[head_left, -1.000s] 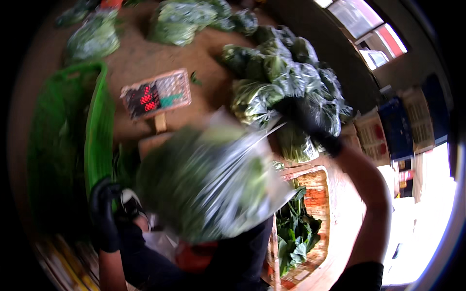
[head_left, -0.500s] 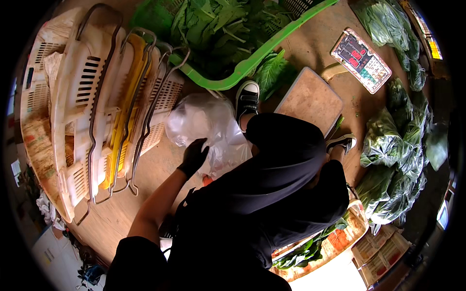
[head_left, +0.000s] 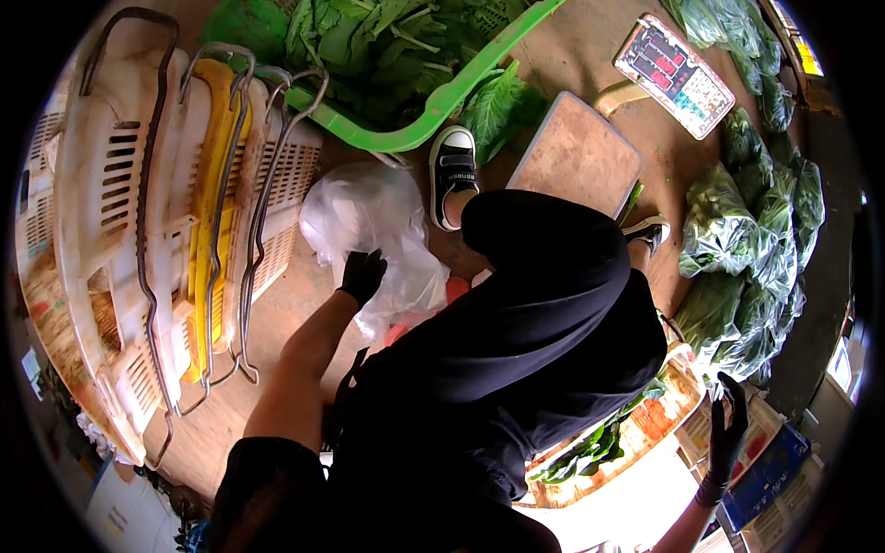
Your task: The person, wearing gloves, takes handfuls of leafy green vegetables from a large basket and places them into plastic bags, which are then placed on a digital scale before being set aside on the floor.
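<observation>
On the brown floor (head_left: 275, 343) lies crumpled, glossy, see-through plastic (head_left: 398, 214).

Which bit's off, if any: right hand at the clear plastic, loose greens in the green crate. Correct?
Wrong hand: the head view shows the left hand at the clear plastic. The right hand is well away at lower right. Loose greens in the green crate stands.
</observation>
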Motion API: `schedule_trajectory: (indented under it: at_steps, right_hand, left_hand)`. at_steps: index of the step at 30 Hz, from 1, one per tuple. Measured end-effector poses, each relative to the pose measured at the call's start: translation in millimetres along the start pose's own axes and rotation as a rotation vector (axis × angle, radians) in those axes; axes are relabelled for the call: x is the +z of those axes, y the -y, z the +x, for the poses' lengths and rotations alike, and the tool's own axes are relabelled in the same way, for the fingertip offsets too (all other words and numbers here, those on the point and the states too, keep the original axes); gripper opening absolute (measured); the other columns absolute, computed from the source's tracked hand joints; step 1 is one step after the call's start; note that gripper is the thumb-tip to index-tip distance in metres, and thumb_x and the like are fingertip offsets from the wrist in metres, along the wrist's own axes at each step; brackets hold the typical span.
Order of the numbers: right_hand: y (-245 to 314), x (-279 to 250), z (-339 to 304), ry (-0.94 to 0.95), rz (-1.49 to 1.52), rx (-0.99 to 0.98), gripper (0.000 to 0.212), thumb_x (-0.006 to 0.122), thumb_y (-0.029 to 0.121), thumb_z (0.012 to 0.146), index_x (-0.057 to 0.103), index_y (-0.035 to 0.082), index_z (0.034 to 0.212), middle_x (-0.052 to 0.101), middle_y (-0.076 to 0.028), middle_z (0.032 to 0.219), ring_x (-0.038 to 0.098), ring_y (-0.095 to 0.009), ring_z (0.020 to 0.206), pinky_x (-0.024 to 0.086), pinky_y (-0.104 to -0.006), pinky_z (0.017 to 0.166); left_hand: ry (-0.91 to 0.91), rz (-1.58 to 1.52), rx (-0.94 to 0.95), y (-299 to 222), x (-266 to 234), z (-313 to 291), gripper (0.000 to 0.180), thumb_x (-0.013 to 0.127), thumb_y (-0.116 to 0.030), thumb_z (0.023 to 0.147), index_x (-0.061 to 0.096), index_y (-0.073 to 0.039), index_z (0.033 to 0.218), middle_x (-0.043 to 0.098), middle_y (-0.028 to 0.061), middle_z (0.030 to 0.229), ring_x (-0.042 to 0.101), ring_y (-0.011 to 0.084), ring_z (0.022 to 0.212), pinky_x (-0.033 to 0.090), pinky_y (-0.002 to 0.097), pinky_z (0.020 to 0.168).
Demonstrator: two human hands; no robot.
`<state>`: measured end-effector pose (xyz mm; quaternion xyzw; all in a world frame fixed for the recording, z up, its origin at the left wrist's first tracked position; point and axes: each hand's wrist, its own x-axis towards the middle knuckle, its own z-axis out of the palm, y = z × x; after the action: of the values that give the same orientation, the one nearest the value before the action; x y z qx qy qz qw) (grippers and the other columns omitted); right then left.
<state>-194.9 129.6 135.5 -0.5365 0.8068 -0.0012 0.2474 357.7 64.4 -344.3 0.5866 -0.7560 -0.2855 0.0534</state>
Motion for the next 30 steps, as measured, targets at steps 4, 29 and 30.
schedule_trajectory:
  at_steps: [4, 29, 30]
  right_hand:
    - [19.5, 21.7, 3.8, 0.041, 0.025, -0.103, 0.034, 0.054, 0.014, 0.087, 0.053, -0.001, 0.118, 0.059, -0.014, 0.116, 0.053, -0.028, 0.111, 0.038, -0.0385, 0.098]
    - [266.3, 189.2, 30.9, 0.035, 1.526, -0.132, 0.024, 0.056, 0.006, 0.090, 0.058, 0.001, 0.114, 0.061, -0.006, 0.103, 0.057, -0.012, 0.089, 0.048, -0.0254, 0.076]
    - [258.1, 162.1, 34.7, -0.124, 1.619, -0.093, 0.024, 0.054, 0.004, 0.090, 0.058, 0.001, 0.114, 0.060, -0.007, 0.105, 0.058, -0.013, 0.089, 0.049, -0.0265, 0.076]
  left_hand:
    - [-0.018, 0.072, 0.210, -14.2, -44.9, -7.4, 0.015, 0.054, -0.013, 0.077, 0.063, -0.004, 0.085, 0.063, 0.0149, 0.084, 0.059, 0.0334, 0.079, 0.047, 0.0435, 0.071]
    - [0.537, -0.820, -0.062, -55.8, -83.1, -56.4, 0.033, 0.060, -0.015, 0.082, 0.055, -0.004, 0.112, 0.060, 0.0103, 0.092, 0.060, 0.0235, 0.094, 0.039, 0.0351, 0.095]
    - [0.564, -0.680, -0.046, -56.0, -82.5, -57.2, 0.027, 0.059, -0.015, 0.083, 0.057, -0.005, 0.108, 0.062, 0.0095, 0.090, 0.061, 0.0232, 0.090, 0.042, 0.0343, 0.090]
